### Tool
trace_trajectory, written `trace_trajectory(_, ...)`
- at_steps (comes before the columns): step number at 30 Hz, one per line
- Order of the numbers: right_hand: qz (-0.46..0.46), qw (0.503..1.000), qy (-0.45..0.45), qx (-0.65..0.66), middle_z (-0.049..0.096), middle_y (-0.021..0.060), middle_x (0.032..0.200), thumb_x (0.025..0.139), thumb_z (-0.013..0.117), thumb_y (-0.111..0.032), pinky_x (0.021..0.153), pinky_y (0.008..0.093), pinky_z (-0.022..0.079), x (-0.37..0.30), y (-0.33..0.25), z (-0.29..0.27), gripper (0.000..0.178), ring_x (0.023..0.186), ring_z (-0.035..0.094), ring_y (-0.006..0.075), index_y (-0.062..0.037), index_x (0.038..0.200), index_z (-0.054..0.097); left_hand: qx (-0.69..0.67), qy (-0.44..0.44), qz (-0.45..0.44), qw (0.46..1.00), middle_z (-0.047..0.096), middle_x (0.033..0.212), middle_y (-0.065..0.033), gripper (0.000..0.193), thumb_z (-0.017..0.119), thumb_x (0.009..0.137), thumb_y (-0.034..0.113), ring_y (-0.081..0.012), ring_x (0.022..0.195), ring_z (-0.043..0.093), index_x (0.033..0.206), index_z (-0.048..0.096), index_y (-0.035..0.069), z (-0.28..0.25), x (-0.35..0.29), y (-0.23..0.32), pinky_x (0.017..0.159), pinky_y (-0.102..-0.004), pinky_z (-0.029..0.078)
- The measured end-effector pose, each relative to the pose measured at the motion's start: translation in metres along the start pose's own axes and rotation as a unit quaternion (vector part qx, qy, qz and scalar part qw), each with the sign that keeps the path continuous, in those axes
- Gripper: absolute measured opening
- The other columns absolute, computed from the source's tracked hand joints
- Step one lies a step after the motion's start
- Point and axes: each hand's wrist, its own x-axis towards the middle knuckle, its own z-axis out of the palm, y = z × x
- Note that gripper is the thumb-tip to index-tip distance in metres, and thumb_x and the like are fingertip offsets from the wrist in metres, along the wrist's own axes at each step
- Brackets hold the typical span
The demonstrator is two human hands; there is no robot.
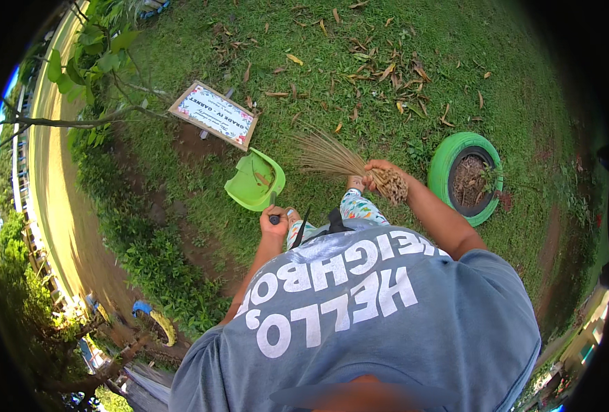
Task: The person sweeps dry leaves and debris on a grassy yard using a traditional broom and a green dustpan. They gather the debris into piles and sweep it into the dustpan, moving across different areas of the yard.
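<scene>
"What stood around you?"
"On my right I saw a bright green tyre (442, 175); on my left, a framed sign (215, 113) with printed flowers, and leafy shrubs (167, 257)."
"Anything else?"
"A blue-and-yellow tyre (159, 321) sat near the shrubs."

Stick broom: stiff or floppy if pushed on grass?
The broom likely flexes at its tips, where thin sticks fan out. Near the right hand it's probably stiffer, sticks bunched together. Likely light: one hand holds it up.

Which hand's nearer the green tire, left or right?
Right. The right hand, gripping the stick broom, is left of the green tire; the left hand is farther left, gripping the dustpan handle.
</scene>
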Motion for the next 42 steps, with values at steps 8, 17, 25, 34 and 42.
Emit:
trace_trajectory(8, -0.273, 0.936, 0.026, -0.221, 0.057, 0.0075, 0.073, 0.081, 0.055, -0.014, 0.05, 0.0307, 0.051, -0.021, -0.142, -0.024, 0.06, 0.058, 0.059, 0.0169, -0.0065, 0.134, 0.028, -0.026, 0.029, -0.002, 0.999, 0.038, 0.052, 0.0003, 0.019, 0.046, 0.079, -0.002, -0.0102, 0.043, 0.041, 0.064, 0.037, 0.006, 0.019, 0.003, -0.031, 0.04, -0.021, 0.04)
trace_trajectory(17, -0.067, 0.996, 0.029, -0.042, 0.052, 0.0081, 0.067, 0.082, 0.052, -0.014, 0.043, 0.0312, 0.047, -0.037, -0.087, 0.001, 0.046, 0.05, 0.052, 0.0156, -0.0129, 0.123, 0.031, -0.01, 0.066, -0.02, 0.998, 0.039, 0.05, 0.0021, 0.012, 0.046, 0.079, -0.001, -0.0099, 0.04, 0.044, 0.071, 0.041, 0.005, 0.043, 0.045, -0.038, 0.04, -0.0215, 0.043)
trace_trajectory(25, -0.311, 0.929, 0.117, -0.165, 0.054, 0.008, 0.072, 0.08, 0.058, -0.008, 0.046, 0.0313, 0.047, -0.025, -0.186, 0.029, 0.08, 0.053, 0.054, 0.0161, -0.0176, 0.14, 0.006, -0.021, 0.073, -0.096, 0.992, 0.04, 0.053, -0.0012, 0.021, 0.043, 0.083, 0.0, -0.0137, 0.041, 0.045, 0.064, 0.036, 0.006, 0.074, 0.076, -0.017, 0.04, -0.0241, 0.043)
trace_trajectory(34, 0.107, 0.965, -0.179, 0.161, 0.051, 0.0097, 0.073, 0.08, 0.057, -0.021, 0.051, 0.03, 0.043, 0.048, -0.143, 0.118, 0.022, 0.056, 0.048, 0.0158, -0.0065, 0.089, 0.043, 0.081, 0.013, -0.108, 0.991, 0.037, 0.054, -0.0005, 0.021, 0.044, 0.082, 0.004, -0.0124, 0.048, 0.041, 0.064, 0.034, 0.008, 0.058, 0.081, -0.029, 0.047, -0.0265, 0.035)
trace_trajectory(42, -0.132, 0.989, 0.037, -0.056, 0.052, 0.0055, 0.062, 0.077, 0.061, -0.033, 0.042, 0.0301, 0.047, 0.1, -0.236, 0.139, 0.041, 0.047, 0.054, 0.0181, -0.0121, 0.106, 0.041, -0.05, 0.105, -0.033, 0.993, 0.036, 0.05, 0.0007, 0.019, 0.045, 0.082, 0.0, -0.0115, 0.039, 0.039, 0.067, 0.035, 0.007, 0.09, 0.077, -0.062, 0.038, -0.0236, 0.038)
